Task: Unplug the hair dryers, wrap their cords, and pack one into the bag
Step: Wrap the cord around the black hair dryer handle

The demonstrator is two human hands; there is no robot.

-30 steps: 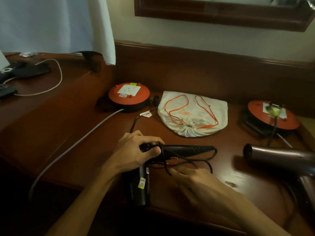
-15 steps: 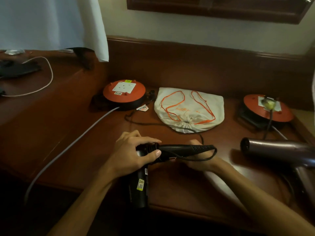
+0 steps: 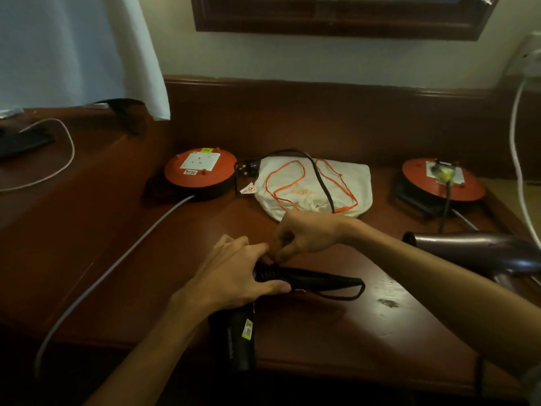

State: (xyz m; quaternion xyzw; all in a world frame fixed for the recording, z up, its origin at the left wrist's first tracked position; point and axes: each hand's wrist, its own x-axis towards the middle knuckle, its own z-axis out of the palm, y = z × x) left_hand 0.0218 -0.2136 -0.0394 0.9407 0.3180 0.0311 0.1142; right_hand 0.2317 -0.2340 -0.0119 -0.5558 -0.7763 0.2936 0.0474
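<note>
1. Near the wooden desk's (image 3: 380,332) front edge, the left hand (image 3: 234,276) grips the black hair dryer (image 3: 307,279), hiding its middle.
2. Just beyond, the right hand (image 3: 307,234) pinches the black cord (image 3: 322,183); its fingertips are partly hidden.
3. Behind lies the white bag (image 3: 345,183).
4. At far right, the second dryer (image 3: 468,250) is cut off.

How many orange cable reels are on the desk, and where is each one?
2. One cable reel stands left of the white bag; the other cable reel stands right of it, with a plug in it.
</note>
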